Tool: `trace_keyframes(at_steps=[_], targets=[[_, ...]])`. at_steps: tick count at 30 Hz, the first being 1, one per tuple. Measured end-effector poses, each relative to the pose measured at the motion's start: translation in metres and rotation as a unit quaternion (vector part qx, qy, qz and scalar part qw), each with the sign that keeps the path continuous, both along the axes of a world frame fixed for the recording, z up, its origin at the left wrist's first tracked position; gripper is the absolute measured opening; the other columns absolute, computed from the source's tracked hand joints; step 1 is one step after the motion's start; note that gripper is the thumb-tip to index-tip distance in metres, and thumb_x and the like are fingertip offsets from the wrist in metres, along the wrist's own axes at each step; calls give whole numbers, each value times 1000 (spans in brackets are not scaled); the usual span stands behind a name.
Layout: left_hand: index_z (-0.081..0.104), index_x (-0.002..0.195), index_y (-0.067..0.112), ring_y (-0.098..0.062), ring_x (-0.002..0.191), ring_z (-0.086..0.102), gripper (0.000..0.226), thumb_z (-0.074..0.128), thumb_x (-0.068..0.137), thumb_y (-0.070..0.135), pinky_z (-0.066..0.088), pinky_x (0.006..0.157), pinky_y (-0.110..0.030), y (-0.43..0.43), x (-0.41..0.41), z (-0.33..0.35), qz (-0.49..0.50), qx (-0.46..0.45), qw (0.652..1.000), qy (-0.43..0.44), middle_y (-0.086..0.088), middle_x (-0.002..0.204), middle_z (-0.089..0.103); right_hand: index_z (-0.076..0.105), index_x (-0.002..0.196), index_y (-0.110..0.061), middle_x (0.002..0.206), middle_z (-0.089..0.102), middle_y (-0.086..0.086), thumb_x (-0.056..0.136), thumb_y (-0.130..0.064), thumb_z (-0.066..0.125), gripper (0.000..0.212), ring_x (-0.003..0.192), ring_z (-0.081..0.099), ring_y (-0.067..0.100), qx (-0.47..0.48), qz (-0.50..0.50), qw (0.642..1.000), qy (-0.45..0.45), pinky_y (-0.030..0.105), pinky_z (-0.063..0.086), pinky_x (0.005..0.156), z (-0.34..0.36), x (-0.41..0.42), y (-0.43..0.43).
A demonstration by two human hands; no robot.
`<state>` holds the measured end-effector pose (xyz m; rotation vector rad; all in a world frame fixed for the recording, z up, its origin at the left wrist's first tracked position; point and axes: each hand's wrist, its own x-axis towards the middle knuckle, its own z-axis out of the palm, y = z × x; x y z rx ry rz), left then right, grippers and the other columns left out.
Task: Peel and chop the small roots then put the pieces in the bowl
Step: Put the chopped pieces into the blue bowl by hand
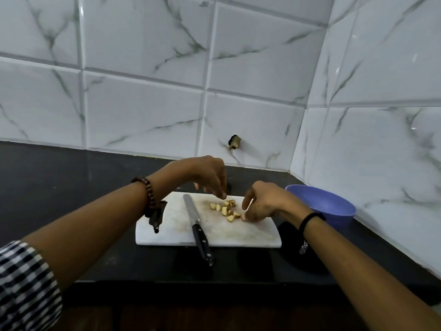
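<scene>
Several pale chopped root pieces (225, 209) lie in a loose cluster on the white cutting board (238, 232). My left hand (210, 174) hovers over the board's far edge, fingers pointing down just above the pieces and holding nothing. My right hand (265, 203) rests on the board to the right of the pieces, fingers loosely curved toward them, fingertips close to the nearest piece. A black-handled knife (196, 225) lies on the board left of the pieces, handle over the front edge. The blue bowl (334, 206) stands to the right of the board.
The board sits on a black counter (59, 177) in a corner of white marbled tile walls. The counter's front edge runs just below the knife handle. A dark peel scrap (157, 213) lies at the board's left edge.
</scene>
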<state>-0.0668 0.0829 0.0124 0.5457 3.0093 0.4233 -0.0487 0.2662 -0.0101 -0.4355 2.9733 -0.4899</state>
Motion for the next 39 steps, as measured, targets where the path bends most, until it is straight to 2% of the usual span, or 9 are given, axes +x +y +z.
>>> trace_keyframes(at_steps=[3, 6, 8, 13, 19, 24, 30, 36, 39], targets=[[72, 108, 14, -9, 77, 67, 27, 76, 84, 25, 47, 55, -17, -7, -1, -3, 3, 3, 1000, -5, -5, 99, 74, 75, 102, -15, 90, 66, -2, 79, -13, 78, 23, 73, 62, 7, 2, 8, 1000, 23, 15, 47, 54, -3, -5, -7], [69, 112, 11, -5, 64, 62, 31, 77, 83, 22, 46, 54, -16, -8, -2, -5, 7, 0, 1000, -3, -5, 99, 73, 75, 99, -16, 97, 72, 1, 81, -12, 74, 18, 85, 69, 13, -46, 10, 998, 41, 26, 57, 71, -3, -14, -10], [68, 115, 10, -8, 63, 61, 37, 77, 82, 25, 46, 54, -16, -7, -2, -7, 13, -3, 1000, -8, -6, 101, 73, 74, 101, -14, 102, 72, 3, 86, -13, 69, 16, 86, 68, 15, -40, 13, 995, 85, 25, 54, 69, -4, -21, -11], [70, 115, 7, -6, 64, 62, 54, 79, 77, 44, 44, 49, -14, -1, 1, -15, 28, -11, 999, -31, -6, 101, 73, 65, 126, -20, 126, 64, -1, 91, -8, 55, 39, 111, 61, 16, 22, 83, 993, 85, 21, 43, 80, -9, -36, -18], [63, 75, 20, -6, 60, 55, 37, 81, 70, 52, 43, 54, -19, 13, 7, -26, 28, -25, 998, -43, 8, 65, 57, 67, 122, -20, 117, 67, 0, 89, -2, 53, 41, 103, 62, 16, 57, 150, 984, 71, 28, 51, 84, -14, -32, -17], [72, 112, 12, -10, 77, 61, 64, 83, 65, 54, 52, 66, -22, 14, 8, -26, 41, -24, 998, -38, 5, 90, 66, 72, 113, -16, 115, 69, 0, 86, 8, 47, 44, 105, 63, 14, -17, 74, 990, 122, 19, 44, 82, -8, -36, 3], [69, 116, 9, -6, 65, 60, 64, 83, 69, 49, 49, 57, -20, 16, 7, -26, 65, -22, 996, -54, -4, 105, 68, 67, 118, -14, 123, 63, 5, 89, 1, 52, 36, 108, 61, 19, 26, 45, 994, 93, 26, 50, 90, -22, -41, 6], [67, 118, 5, -6, 60, 67, 58, 86, 71, 34, 50, 57, -17, 15, 9, -24, 62, -4, 996, -61, -6, 106, 73, 70, 115, -16, 106, 71, -2, 86, 7, 49, 42, 102, 65, 11, -102, 103, 985, 92, 24, 51, 89, -27, -29, 0], [67, 118, 4, -6, 62, 66, 50, 84, 75, 24, 48, 56, -15, 15, 9, -24, 61, 1, 997, -49, -7, 107, 72, 65, 124, -18, 121, 65, -1, 93, -3, 46, 39, 112, 60, 15, -30, 126, 987, 96, 23, 46, 89, -27, -25, -1]])
